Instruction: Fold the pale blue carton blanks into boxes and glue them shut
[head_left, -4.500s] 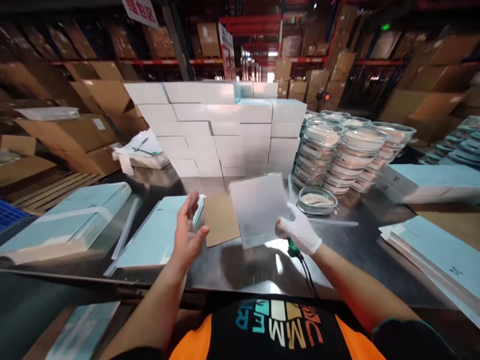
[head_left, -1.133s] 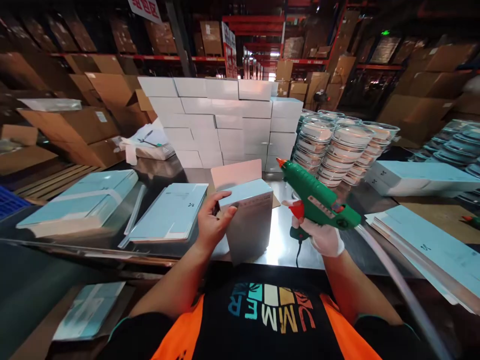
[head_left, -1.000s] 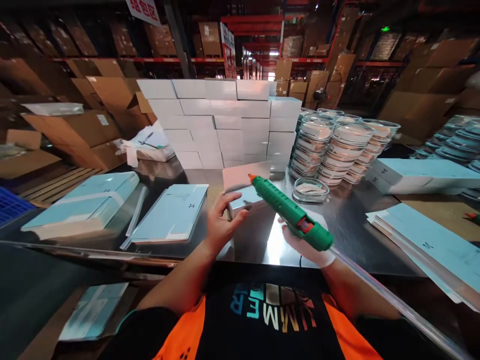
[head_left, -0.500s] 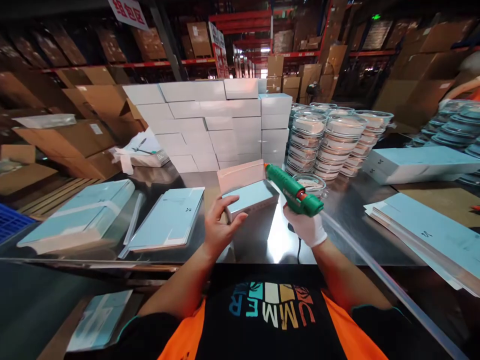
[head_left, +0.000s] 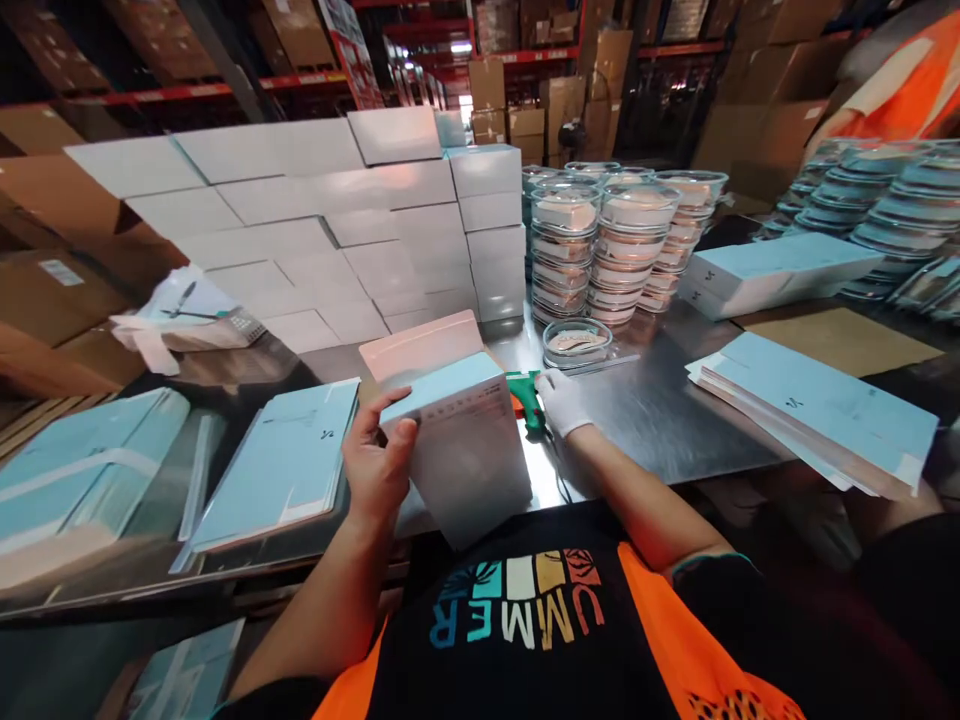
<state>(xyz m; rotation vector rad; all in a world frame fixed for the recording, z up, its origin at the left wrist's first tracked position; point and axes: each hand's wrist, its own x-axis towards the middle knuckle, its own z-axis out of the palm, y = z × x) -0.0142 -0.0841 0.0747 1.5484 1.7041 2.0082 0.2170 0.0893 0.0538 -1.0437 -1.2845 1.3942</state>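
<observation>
My left hand (head_left: pixel 377 468) grips the left side of an upright light-blue and grey carton (head_left: pixel 465 450) whose top flap stands open, held at the near edge of the steel table (head_left: pixel 645 420). My right hand (head_left: pixel 562 400), in a white glove, rests on the green glue gun (head_left: pixel 527 395), which lies on the table just behind the carton. Its cord runs back toward me. A single clear lidded dish (head_left: pixel 577 342) sits a little beyond the gloved hand.
A wall of white boxes (head_left: pixel 322 230) fills the back. Stacks of lidded dishes (head_left: pixel 622 235) stand to the right of it. Flat blue cartons lie in piles at left (head_left: pixel 281 460) and right (head_left: pixel 814 405). A person in orange (head_left: pixel 900 70) is at the far right.
The glue gun, raised over the carton's flap half a second ago, now lies on the table under my right hand. My left hand has tilted the carton nearer to me. The view has shifted left and closer.
</observation>
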